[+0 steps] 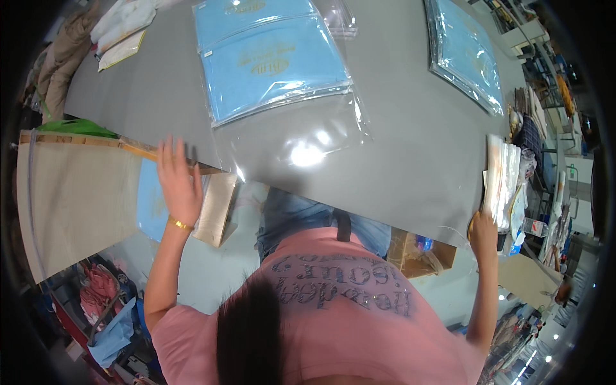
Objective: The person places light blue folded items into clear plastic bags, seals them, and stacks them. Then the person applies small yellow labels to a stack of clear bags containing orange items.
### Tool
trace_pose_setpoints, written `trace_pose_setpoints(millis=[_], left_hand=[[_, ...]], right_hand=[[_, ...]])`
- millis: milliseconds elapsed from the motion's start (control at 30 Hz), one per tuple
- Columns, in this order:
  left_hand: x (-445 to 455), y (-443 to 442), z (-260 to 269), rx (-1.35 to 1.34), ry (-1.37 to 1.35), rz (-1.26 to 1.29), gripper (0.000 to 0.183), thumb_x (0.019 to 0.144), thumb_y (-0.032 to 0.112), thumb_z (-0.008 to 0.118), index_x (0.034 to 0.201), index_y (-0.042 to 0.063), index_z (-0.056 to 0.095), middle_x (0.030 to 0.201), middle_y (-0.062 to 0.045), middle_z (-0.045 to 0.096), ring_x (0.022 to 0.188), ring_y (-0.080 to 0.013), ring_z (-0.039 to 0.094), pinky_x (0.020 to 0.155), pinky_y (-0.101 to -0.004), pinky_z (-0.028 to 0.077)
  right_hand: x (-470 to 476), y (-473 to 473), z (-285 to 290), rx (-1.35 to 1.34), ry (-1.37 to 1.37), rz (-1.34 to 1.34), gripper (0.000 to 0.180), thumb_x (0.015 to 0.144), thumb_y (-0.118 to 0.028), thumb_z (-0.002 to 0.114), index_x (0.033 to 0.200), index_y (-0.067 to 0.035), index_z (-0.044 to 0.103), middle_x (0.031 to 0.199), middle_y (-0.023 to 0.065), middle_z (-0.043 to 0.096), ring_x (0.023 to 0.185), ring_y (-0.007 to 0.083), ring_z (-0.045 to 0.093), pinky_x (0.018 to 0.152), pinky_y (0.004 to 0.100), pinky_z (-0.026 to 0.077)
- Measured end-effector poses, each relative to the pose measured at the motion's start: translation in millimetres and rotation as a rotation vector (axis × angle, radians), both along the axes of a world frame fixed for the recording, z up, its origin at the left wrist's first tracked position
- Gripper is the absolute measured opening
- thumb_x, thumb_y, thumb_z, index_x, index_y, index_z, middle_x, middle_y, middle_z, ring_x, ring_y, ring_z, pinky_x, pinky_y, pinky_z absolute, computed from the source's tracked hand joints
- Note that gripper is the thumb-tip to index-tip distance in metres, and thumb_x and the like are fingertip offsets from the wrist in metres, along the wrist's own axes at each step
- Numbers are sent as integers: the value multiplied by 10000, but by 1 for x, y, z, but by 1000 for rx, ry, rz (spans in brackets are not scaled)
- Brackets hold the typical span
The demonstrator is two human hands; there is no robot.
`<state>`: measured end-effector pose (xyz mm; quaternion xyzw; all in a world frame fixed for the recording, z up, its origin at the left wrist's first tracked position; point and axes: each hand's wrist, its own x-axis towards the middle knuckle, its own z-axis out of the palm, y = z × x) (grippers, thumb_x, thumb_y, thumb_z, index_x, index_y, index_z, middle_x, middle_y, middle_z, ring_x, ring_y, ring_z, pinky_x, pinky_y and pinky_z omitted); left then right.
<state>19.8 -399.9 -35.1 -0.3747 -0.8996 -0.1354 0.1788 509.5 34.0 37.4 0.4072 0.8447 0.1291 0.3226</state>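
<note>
My left hand (180, 188), fingers extended, is at the left corner of the grey table (399, 159), over a blue packet (150, 202) on a lower surface. Nothing shows in its grip. At the table's right edge, my right hand (482, 233) is beside a stack of clear and white plastic sleeves (500, 185). Its fingers are partly hidden, so whether it holds anything cannot be told. Before me lies a blue folded item in a clear plastic bag (298, 62), bearing gold print. The bag's transparent end reaches towards the table's front edge.
More bagged blue items (464, 53) are stacked at the right. A pale wooden board (82, 187) stands at the left by a green strip (77, 127). An open cardboard box (418, 252) sits under the table. Another person's sleeve (65, 53) shows at the far left.
</note>
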Motion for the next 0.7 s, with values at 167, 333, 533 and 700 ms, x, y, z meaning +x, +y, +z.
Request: trace_pose_setpoints(millis=[167,333,533,700], left_hand=[[-19,34,-34,-42,182,-440,438,863,6,686,1300,43,676,1407,-104,622,1257,-328,587,1034,-447,495],[-38,33,-42,261,-317,-428,245,998,125,589,1182,29,720,1172,-116,728,1127,-304,657,1007,-429,509],[-49,70,-42,740,-935,255,261,1056,210,541,934,-3,629,611,-83,531,562,-205,562,561,-368,470],[-52,85,-35,263,-497,404,342,962,223,673,1189,-12,571,750,-83,579,663,-179,600,604,-372,498]], right_hand=[[-256,14,-62,-83,733,1187,576,880,-87,597,1450,-116,523,1596,110,428,1481,302,401,1209,454,345],[-337,10,-84,-771,1213,1017,216,1024,-154,581,1151,-24,697,1135,87,734,1060,242,689,999,391,509],[-371,-16,-99,-877,1300,-29,299,1026,-266,658,1008,30,628,665,96,640,590,171,627,589,324,527],[-380,-26,-103,-347,1113,352,343,1048,-313,578,1058,30,585,641,169,639,548,381,622,566,493,531]])
